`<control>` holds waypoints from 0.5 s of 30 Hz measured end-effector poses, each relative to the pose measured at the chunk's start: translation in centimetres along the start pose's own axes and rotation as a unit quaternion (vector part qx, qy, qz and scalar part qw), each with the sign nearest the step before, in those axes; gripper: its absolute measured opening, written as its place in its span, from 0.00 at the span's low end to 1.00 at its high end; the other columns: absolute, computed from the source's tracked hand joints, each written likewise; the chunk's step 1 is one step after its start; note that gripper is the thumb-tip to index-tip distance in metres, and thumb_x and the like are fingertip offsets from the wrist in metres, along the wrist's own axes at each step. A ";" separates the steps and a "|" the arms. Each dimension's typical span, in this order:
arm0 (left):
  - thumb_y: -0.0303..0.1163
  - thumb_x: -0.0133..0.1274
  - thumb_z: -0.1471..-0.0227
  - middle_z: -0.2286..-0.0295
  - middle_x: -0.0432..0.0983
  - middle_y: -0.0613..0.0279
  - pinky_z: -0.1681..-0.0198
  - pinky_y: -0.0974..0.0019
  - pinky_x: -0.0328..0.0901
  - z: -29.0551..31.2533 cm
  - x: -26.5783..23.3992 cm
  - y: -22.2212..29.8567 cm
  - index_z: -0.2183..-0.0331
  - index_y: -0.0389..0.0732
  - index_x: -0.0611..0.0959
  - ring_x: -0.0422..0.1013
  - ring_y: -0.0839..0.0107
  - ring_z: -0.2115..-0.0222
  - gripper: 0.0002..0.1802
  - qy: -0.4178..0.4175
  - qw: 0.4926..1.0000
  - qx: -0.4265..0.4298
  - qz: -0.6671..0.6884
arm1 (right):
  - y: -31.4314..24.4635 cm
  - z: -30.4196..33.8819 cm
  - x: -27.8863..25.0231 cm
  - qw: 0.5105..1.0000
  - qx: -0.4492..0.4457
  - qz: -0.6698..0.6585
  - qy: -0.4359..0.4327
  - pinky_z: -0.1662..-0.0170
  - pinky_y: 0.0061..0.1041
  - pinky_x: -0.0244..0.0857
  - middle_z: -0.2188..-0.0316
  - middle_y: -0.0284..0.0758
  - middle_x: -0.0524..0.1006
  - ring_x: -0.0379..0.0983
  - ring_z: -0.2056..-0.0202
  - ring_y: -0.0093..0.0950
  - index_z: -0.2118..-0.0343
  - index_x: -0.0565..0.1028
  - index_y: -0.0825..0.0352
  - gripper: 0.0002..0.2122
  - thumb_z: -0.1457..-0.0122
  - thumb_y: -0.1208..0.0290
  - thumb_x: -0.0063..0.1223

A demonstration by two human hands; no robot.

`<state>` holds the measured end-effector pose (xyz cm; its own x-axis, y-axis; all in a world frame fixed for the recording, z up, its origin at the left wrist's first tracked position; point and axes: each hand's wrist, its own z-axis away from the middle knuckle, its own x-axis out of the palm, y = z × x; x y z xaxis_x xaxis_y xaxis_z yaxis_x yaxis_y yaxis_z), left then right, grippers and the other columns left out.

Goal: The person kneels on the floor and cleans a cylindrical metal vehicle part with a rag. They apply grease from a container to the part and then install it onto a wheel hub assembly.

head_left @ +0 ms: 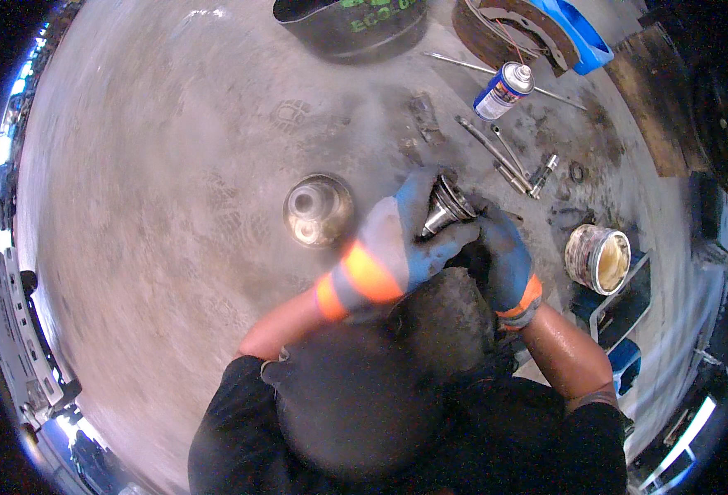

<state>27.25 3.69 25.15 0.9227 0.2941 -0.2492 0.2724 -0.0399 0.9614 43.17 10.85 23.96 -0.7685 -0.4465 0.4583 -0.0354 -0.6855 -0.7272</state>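
My left hand (409,235), in a grey and blue work glove with an orange cuff band, is wrapped round a shiny flanged metal part (442,213). The part is tilted, its wide round flange towards the upper right and its narrower shaft end by my thumb. My right hand (506,256), in a matching glove with dark stains, is closed at the flange's right edge; its fingertips are partly hidden. To the left of my hands a rounded, shiny bottle-like container (319,211) stands on the floor. An open tub of pale grease (599,259) is to the right.
A spray can (504,91) with a red straw stands ahead. Ratchet and socket tools (512,161) and a long metal rod (546,95) lie nearby. Farther off are a black bucket (356,29), rusty curved brake shoes (512,33) and a blue container (583,37). Wooden boards (649,91) are at right.
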 end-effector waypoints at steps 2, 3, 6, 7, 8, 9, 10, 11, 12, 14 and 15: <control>0.37 0.66 0.54 0.67 0.78 0.45 0.63 0.56 0.70 -0.1 -0.1 0.0 0.52 0.36 0.71 0.77 0.48 0.65 0.32 -0.005 1.000 0.007 -0.018 | 0.5 0.0 -0.1 1.000 0.001 -0.017 -0.005 0.52 0.37 0.72 0.53 0.39 0.74 0.75 0.56 0.33 0.43 0.65 0.68 0.22 0.39 0.65 0.44; 0.38 0.67 0.55 0.67 0.78 0.45 0.63 0.56 0.70 -0.1 -0.2 0.0 0.51 0.36 0.72 0.77 0.48 0.65 0.32 -0.009 0.999 0.013 -0.033 | 0.6 0.1 -0.1 1.000 0.000 -0.029 -0.011 0.52 0.36 0.72 0.53 0.39 0.74 0.75 0.56 0.32 0.43 0.66 0.68 0.22 0.39 0.65 0.44; 0.39 0.68 0.57 0.66 0.78 0.45 0.62 0.56 0.70 -0.1 -0.4 -0.1 0.51 0.36 0.72 0.77 0.49 0.64 0.34 -0.022 0.999 0.014 -0.043 | 0.8 0.2 -0.7 0.998 0.006 -0.041 -0.046 0.51 0.36 0.71 0.54 0.37 0.75 0.75 0.56 0.32 0.44 0.67 0.67 0.21 0.39 0.65 0.45; 0.39 0.69 0.58 0.66 0.78 0.45 0.62 0.57 0.70 -0.1 -0.5 -0.1 0.50 0.36 0.72 0.77 0.49 0.64 0.35 -0.027 0.999 0.011 -0.040 | 0.7 0.2 -0.8 0.997 0.007 -0.045 -0.056 0.51 0.36 0.71 0.54 0.37 0.75 0.75 0.56 0.31 0.44 0.67 0.67 0.21 0.39 0.65 0.45; 0.39 0.69 0.58 0.66 0.78 0.45 0.61 0.57 0.70 -0.1 -0.5 -0.1 0.50 0.36 0.72 0.77 0.49 0.63 0.35 -0.029 0.999 0.012 -0.041 | 0.7 0.3 -0.9 0.997 0.008 -0.048 -0.067 0.51 0.36 0.71 0.54 0.36 0.75 0.75 0.56 0.31 0.45 0.68 0.67 0.21 0.39 0.65 0.45; 0.38 0.69 0.58 0.65 0.78 0.45 0.61 0.57 0.70 -0.1 -0.6 0.0 0.50 0.36 0.72 0.77 0.49 0.63 0.35 -0.030 0.999 0.013 -0.042 | 0.5 0.3 -0.7 0.996 0.006 -0.054 -0.074 0.51 0.35 0.71 0.54 0.36 0.76 0.75 0.56 0.31 0.45 0.68 0.67 0.20 0.39 0.65 0.45; 0.38 0.69 0.59 0.65 0.78 0.45 0.61 0.57 0.70 -0.2 -0.6 0.1 0.50 0.36 0.72 0.77 0.49 0.63 0.36 -0.032 0.998 0.014 -0.042 | 0.3 0.4 -0.5 0.996 0.004 -0.056 -0.074 0.50 0.35 0.70 0.54 0.36 0.76 0.75 0.55 0.31 0.45 0.68 0.67 0.20 0.39 0.65 0.45; 0.38 0.69 0.59 0.64 0.78 0.45 0.60 0.57 0.70 -0.2 -0.6 0.2 0.50 0.36 0.72 0.77 0.50 0.63 0.36 -0.033 0.999 0.009 -0.032 | 0.2 0.4 -0.3 0.996 0.002 -0.058 -0.074 0.50 0.34 0.70 0.54 0.36 0.76 0.74 0.55 0.30 0.45 0.68 0.67 0.20 0.39 0.65 0.45; 0.38 0.69 0.59 0.64 0.78 0.45 0.60 0.58 0.70 -0.2 -0.6 0.2 0.51 0.36 0.72 0.77 0.51 0.63 0.36 -0.035 0.999 0.004 -0.022 | 0.1 0.5 -0.2 0.996 0.000 -0.057 -0.069 0.49 0.33 0.69 0.54 0.36 0.75 0.74 0.54 0.30 0.45 0.68 0.67 0.20 0.39 0.65 0.45; 0.37 0.69 0.59 0.64 0.78 0.46 0.59 0.58 0.70 -0.2 -0.5 0.3 0.51 0.36 0.73 0.77 0.53 0.63 0.36 -0.039 0.999 -0.003 -0.008 | 0.0 0.5 0.2 0.999 -0.014 -0.027 -0.043 0.48 0.31 0.67 0.53 0.35 0.75 0.73 0.53 0.29 0.45 0.69 0.67 0.20 0.39 0.65 0.45; 0.37 0.69 0.59 0.64 0.78 0.47 0.59 0.59 0.70 -0.2 -0.5 0.2 0.51 0.36 0.73 0.77 0.54 0.63 0.36 -0.042 0.999 -0.004 -0.003 | 0.1 0.6 0.5 0.999 -0.026 0.003 -0.023 0.47 0.30 0.66 0.53 0.35 0.75 0.72 0.52 0.28 0.45 0.69 0.67 0.20 0.39 0.65 0.46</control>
<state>26.76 3.73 25.50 0.9408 0.2139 -0.2628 0.2754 -0.0307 0.9608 43.15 10.25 24.42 -0.7387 -0.4771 0.4762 -0.0650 -0.6528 -0.7548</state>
